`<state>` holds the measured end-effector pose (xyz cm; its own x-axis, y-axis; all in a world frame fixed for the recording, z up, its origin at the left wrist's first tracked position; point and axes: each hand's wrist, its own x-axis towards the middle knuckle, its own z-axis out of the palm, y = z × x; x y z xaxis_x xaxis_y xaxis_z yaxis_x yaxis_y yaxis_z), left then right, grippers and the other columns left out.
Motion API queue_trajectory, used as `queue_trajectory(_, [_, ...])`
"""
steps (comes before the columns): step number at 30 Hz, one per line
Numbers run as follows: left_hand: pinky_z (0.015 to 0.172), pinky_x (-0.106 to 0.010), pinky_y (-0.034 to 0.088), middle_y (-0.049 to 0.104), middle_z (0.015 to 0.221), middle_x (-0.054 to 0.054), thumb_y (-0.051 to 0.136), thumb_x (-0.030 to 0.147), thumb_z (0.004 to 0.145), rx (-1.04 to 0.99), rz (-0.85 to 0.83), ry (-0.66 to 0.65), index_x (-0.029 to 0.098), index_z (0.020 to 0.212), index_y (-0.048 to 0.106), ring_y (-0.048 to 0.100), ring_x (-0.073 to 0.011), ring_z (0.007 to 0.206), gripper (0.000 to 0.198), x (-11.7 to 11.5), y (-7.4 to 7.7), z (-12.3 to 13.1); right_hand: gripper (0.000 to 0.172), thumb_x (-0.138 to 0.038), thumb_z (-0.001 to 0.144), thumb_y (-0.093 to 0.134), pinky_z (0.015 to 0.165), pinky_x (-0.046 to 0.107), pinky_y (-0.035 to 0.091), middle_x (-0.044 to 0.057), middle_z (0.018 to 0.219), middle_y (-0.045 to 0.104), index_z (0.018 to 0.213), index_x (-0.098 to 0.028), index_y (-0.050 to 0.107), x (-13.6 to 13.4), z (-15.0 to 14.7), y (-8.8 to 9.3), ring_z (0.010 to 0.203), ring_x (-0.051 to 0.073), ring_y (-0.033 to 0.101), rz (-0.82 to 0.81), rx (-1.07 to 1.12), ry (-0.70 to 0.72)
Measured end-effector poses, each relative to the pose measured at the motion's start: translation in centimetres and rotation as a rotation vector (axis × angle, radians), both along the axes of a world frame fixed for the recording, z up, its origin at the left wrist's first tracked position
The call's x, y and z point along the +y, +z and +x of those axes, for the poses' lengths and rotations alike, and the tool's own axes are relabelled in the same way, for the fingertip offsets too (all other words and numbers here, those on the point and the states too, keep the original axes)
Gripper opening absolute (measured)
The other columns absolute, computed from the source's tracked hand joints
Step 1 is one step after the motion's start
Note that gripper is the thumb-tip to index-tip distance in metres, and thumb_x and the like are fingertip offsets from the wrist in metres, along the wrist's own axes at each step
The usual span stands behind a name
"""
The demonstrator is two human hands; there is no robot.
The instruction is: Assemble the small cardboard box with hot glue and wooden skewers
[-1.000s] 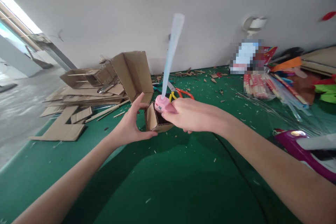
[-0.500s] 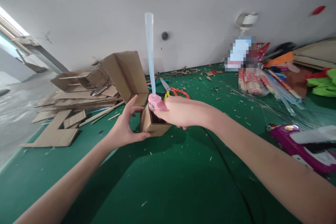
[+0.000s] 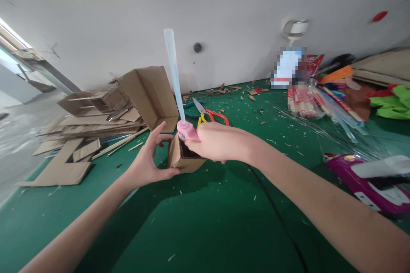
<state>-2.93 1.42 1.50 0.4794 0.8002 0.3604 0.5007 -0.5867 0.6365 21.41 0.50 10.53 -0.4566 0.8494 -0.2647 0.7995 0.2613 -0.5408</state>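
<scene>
My right hand (image 3: 214, 138) is wrapped round a pink hot glue gun (image 3: 186, 131). A long, cloudy glue stick (image 3: 173, 72) rises from its back end, leaning left. The gun points down over a small open-topped cardboard box (image 3: 188, 165); its nozzle is hidden by my hand and the box. At the box's left side, my left hand (image 3: 149, 158) grips it, thumb low at the front and fingers at the back. Just behind the box stands a larger folded piece of cardboard (image 3: 149, 94).
Scissors (image 3: 199, 106) and orange-handled pliers (image 3: 219, 116) lie behind my right hand. Cardboard sheets (image 3: 73, 134) and thin sticks are piled at left. A purple-and-white tool (image 3: 361, 183), wires and packs of sticks (image 3: 303, 101) lie right. A black cord (image 3: 275, 209) crosses the green table (image 3: 205, 230).
The glue stick leans further left as the glue gun tilts slightly in my right hand. My left hand keeps its place at the box. The whole view has shifted a little.
</scene>
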Motion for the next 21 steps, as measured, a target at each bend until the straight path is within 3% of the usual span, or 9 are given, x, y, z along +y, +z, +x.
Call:
queue_trajectory(6, [0.096, -0.049, 0.037, 0.055, 0.125, -0.016, 0.081, 0.040, 0.066, -0.002, -0.001, -0.006, 0.025, 0.151, 0.010, 0.051, -0.0327, 0.116, 0.112, 0.1, -0.1, -0.1, 0.064, -0.067, 0.090, 0.018, 0.040, 0.029, 0.036, 0.002, 0.046, 0.051, 0.072, -0.019, 0.056, 0.1, 0.0, -0.3, 0.032, 0.014, 0.047, 0.030, 0.021, 0.000])
queue_trajectory(12, [0.097, -0.049, 0.037, 0.055, 0.126, -0.015, 0.080, 0.041, 0.067, 0.039, 0.003, 0.014, 0.025, 0.151, 0.010, 0.051, -0.0333, 0.117, 0.111, -0.1, 0.3, -0.1, 0.049, -0.053, 0.092, 0.029, 0.040, 0.029, 0.035, -0.001, 0.041, 0.045, 0.075, -0.018, 0.058, -0.1, -0.3, 0.1, 0.031, 0.013, 0.043, 0.047, -0.025, -0.012])
queue_trajectory(18, [0.096, -0.049, 0.038, 0.056, 0.126, -0.015, 0.079, 0.042, 0.067, 0.077, 0.002, 0.034, 0.024, 0.151, 0.012, 0.052, -0.0339, 0.118, 0.109, -0.3, 0.8, -0.1, 0.063, -0.058, 0.093, 0.018, 0.044, 0.029, 0.035, -0.001, 0.042, 0.043, 0.083, -0.016, 0.064, -0.5, -0.3, -0.1, 0.033, 0.013, 0.039, 0.054, 0.007, -0.024])
queue_trajectory(21, [0.097, -0.047, 0.038, 0.056, 0.126, -0.015, 0.079, 0.042, 0.067, 0.100, 0.000, 0.042, 0.024, 0.150, 0.013, 0.052, -0.0332, 0.118, 0.108, -0.4, 0.9, 0.0, 0.061, -0.056, 0.093, 0.020, 0.044, 0.028, 0.035, 0.000, 0.045, 0.046, 0.088, -0.015, 0.065, -0.6, -0.2, -0.1, 0.034, 0.012, 0.039, 0.050, 0.002, -0.025])
